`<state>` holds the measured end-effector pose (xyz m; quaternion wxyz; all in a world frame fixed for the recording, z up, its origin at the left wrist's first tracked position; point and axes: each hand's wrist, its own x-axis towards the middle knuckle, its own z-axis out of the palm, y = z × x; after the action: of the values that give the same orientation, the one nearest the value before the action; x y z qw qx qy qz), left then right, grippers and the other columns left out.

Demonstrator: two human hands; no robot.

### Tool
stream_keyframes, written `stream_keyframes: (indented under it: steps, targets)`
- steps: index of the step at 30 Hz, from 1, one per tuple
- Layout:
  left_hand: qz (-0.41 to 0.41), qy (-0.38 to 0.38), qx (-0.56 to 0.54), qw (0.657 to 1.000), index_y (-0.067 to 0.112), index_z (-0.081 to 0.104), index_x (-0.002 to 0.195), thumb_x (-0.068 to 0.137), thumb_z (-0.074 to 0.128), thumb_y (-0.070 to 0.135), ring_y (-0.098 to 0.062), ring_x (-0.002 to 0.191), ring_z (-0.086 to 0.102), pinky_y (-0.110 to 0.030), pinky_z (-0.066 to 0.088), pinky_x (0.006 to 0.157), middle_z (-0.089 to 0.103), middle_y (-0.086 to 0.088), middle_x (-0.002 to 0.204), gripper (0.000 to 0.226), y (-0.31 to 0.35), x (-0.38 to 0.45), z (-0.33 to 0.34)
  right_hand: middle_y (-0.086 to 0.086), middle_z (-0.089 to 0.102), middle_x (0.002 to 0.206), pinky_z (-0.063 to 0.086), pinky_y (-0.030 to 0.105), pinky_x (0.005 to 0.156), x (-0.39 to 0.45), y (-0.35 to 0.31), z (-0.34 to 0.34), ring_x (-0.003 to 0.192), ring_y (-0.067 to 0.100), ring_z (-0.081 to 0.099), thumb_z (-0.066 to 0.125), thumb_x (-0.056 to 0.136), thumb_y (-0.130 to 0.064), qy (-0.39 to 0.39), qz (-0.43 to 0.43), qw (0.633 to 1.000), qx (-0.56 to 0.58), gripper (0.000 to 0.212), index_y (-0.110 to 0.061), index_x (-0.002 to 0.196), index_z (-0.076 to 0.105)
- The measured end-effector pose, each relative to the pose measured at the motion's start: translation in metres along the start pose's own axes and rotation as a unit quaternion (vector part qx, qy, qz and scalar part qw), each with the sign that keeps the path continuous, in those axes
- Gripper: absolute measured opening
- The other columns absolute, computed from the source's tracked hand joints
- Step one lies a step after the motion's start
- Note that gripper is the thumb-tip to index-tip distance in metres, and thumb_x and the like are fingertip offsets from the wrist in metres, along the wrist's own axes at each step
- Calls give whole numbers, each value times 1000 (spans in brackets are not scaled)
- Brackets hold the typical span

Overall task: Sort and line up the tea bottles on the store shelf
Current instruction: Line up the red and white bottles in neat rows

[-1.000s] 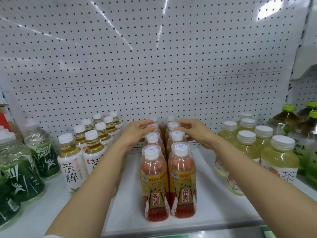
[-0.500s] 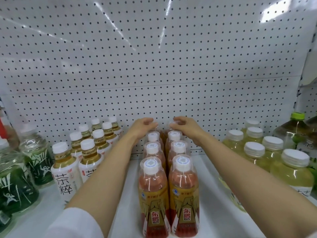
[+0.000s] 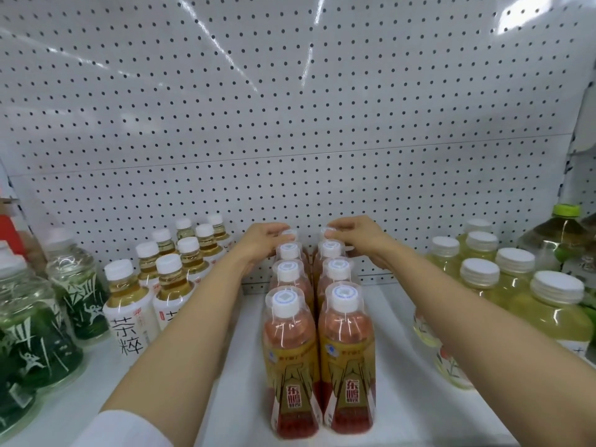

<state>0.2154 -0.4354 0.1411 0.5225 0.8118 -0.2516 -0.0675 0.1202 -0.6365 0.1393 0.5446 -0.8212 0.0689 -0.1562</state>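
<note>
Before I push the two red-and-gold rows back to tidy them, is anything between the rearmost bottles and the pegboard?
Nothing visible. The left hand and right hand hold the rearmost bottles, right in front of the pegboard; the strip behind them is hidden, but nothing shows there.

White-capped reddish bottles [image 3: 317, 359] wear gold labels, the left bottles [image 3: 38, 321] show green with white figures, perhaps bamboo, against a white dotted pegboard [image 3: 290, 124].
</note>
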Motion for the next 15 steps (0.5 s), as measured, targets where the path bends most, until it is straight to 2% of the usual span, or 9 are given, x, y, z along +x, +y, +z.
stream_keyframes:
  steps: [3, 7, 9, 11, 13, 15]
  targets:
    - [-40, 3, -3, 999, 12, 56, 141, 101, 52, 44, -21, 124, 56, -37, 46, 106, 56, -5, 144, 51, 5, -4, -2, 8, 67, 121, 53, 37, 90, -5, -5, -1, 104, 21, 63, 58, 99, -31, -15, 29, 999, 7, 34, -14, 128, 64]
    - [-17, -1, -1, 1000, 14, 41, 151, 103, 32, 56, -20, 133, 50, -35, 41, 110, 46, -2, 153, 65, 21, -29, -5, 7, 58, 135, 44, 46, 108, -22, -20, 2, 121, 22, 55, 46, 102, -45, 18, 3, 999, -47, 52, -13, 141, 51]
    - [22, 10, 26, 999, 17, 42, 151, 103, 26, 58, -19, 135, 49, -38, 37, 115, 45, -1, 154, 65, 28, -53, -7, 11, 59, 137, 44, 47, 107, -38, -30, 4, 124, 26, 56, 41, 102, -47, 57, -47, 994, -86, 54, -7, 134, 56]
    - [72, 36, 76, 994, 20, 48, 147, 103, 24, 59, -16, 136, 48, -41, 33, 118, 48, 1, 152, 64, 31, -81, -7, 18, 68, 114, 49, 45, 96, -59, -41, 5, 106, 30, 63, 39, 103, -45, 105, -107, 980, -130, 52, -1, 112, 66]
    - [120, 78, 128, 981, 20, 59, 136, 104, 24, 55, -15, 129, 52, -37, 36, 113, 58, 2, 141, 59, 31, -111, -9, 12, 70, 92, 49, 36, 79, -82, -50, 6, 84, 26, 63, 41, 104, -41, 148, -165, 961, -164, 47, -5, 92, 68]
    - [169, 133, 200, 956, 17, 65, 102, 106, 27, 48, -16, 96, 60, -35, 46, 89, 67, 0, 102, 49, 23, -140, -11, 1, 71, 104, 44, 20, 74, -107, -55, 8, 89, 13, 60, 45, 103, -41, 170, -204, 945, -192, 39, -11, 105, 70]
